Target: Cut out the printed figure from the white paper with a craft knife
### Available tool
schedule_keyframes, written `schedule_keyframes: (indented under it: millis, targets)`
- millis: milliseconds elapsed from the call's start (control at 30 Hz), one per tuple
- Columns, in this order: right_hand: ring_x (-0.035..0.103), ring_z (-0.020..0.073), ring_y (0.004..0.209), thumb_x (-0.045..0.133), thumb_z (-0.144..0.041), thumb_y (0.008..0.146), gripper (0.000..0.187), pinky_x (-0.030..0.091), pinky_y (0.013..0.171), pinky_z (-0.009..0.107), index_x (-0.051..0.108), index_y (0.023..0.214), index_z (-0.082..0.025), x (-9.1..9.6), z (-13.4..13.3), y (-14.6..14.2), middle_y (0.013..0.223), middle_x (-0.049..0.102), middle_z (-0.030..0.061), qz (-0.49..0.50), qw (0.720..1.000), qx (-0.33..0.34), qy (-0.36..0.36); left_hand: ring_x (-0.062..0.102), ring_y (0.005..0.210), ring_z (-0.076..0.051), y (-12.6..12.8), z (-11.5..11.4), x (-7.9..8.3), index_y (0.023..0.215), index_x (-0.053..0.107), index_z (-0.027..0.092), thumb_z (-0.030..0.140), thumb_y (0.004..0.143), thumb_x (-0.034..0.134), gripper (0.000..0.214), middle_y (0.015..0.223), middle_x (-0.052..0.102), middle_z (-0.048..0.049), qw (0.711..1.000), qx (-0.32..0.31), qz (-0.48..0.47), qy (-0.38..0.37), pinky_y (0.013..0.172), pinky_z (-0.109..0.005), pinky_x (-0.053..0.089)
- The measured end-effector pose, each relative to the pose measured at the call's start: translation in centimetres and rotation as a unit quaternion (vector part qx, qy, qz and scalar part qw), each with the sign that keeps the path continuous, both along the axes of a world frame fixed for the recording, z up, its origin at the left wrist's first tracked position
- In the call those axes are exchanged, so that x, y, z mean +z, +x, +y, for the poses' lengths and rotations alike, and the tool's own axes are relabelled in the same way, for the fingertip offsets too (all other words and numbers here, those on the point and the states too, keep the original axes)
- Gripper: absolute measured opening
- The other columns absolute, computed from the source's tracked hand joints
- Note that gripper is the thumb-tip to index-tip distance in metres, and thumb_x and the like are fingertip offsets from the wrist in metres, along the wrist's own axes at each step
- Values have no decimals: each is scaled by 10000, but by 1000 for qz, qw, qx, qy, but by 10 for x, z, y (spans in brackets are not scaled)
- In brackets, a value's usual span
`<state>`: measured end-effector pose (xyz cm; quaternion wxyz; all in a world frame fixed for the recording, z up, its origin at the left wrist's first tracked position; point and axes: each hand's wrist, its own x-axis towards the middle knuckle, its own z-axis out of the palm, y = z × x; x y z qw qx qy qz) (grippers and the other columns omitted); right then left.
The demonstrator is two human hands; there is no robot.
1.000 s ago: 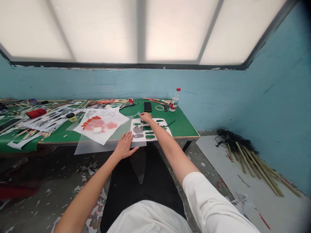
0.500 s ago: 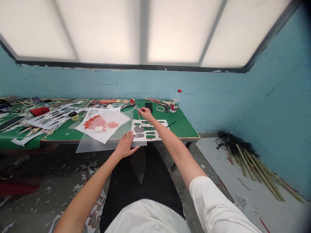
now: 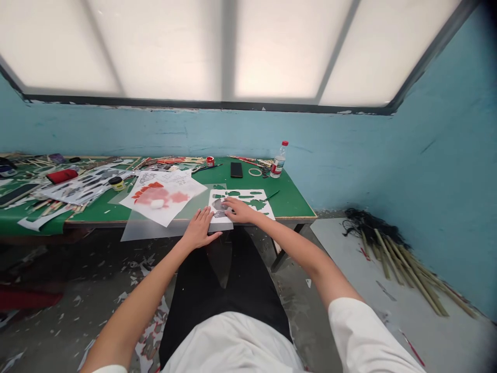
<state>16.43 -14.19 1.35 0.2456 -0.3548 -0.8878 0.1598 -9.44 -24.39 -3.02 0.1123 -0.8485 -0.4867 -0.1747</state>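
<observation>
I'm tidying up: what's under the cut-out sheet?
Green tabletop shows through holes in the cut-out sheet; anything beneath its solid parts or the right hand is hidden.

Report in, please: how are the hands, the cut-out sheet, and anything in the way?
Left hand flat at left edge of cut-out paper sheet. Right hand at its gray patch. Possibly in the way: slim green tool across its right edge.

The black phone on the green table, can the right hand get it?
Probably yes: the black phone lies beyond the cut-out sheet that the right hand is touching, and nothing seems to stand between them, though the arm may need to stretch.
</observation>
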Motion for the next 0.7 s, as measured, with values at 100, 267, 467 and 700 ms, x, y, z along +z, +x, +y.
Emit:
schedule_keyframes:
  millis: [100,267,467,700]
  targets:
    - [610,299,1382,690,-420,1064,415,535,1175,563,647,1433,-233,-8,-16,8,1561,583,126,-42,999,26,13,532,1475,-353,-1,2,0,1508,584,218,494,1033,706,563,1631,511,-144,1000,2,10,-1,1225,-634,458]
    - [572,315,1434,677,-425,1071,438,497,1214,588,628,1467,-246,-9,-14,10,1611,541,129,-82,996,28,22,570,1435,-337,-2,8,1,1488,597,209,434,1040,710,514,1594,546,-140,999,5,31,-8,1195,-613,498]
    - [557,322,1454,676,-428,1071,452,479,1228,601,619,1482,-247,-7,-9,8,1626,528,129,-111,993,37,16,586,1419,-329,-9,17,10,1477,607,206,434,1042,709,502,1576,565,-138,997,-23,67,-37,1187,-604,508]
    - [536,331,1479,676,-434,1070,465,452,1248,618,614,1491,-247,2,17,8,1642,515,129,-116,991,66,-6,621,1370,-314,-21,44,27,1460,615,197,435,1043,710,490,1535,595,-136,988,-62,101,-100,1146,-577,546]
